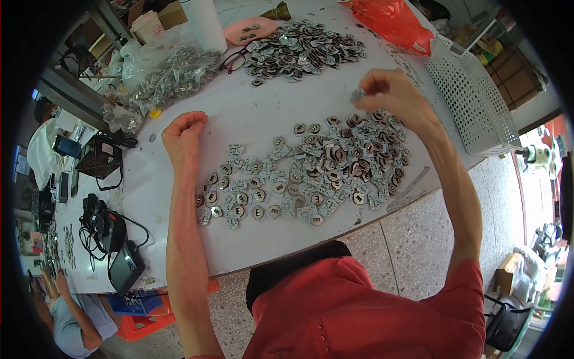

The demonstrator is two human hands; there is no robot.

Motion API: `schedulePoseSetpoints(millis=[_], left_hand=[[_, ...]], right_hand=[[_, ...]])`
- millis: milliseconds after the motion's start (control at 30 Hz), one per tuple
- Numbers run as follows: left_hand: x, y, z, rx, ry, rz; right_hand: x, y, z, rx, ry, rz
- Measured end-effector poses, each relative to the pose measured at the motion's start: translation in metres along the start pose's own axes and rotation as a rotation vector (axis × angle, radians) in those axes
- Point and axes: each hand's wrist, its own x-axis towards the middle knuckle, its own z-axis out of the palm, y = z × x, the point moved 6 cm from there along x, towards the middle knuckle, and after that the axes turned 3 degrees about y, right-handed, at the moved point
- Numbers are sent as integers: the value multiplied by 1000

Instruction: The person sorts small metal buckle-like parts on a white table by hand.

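Many small flat metal parts (311, 173) lie spread on the white table (239, 107) in front of me. My right hand (391, 96) is raised above the right end of this spread, its fingertips pinched on one small metal part (357, 94). My left hand (182, 134) rests as a loose fist on the table to the left of the spread; whether it holds anything I cannot tell. A second heap of the same metal parts (305, 48) lies farther back.
A clear bag of metal parts (173, 75) sits at the back left, with glasses (233, 60), a pink dish (248, 29) and a paper cup (147, 27). A white perforated basket (472, 96) stands right. Black chargers and cables (107, 227) lie left. Another person (72, 317) sits lower left.
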Motion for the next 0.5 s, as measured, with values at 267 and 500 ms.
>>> schedulePoseSetpoints(millis=[267, 500], left_hand=[[-3, 3, 1, 41, 15, -6], [-1, 3, 2, 21, 3, -2]], right_hand=[[-44, -2, 14, -210, -225, -89], [48, 33, -2, -318, 76, -187]])
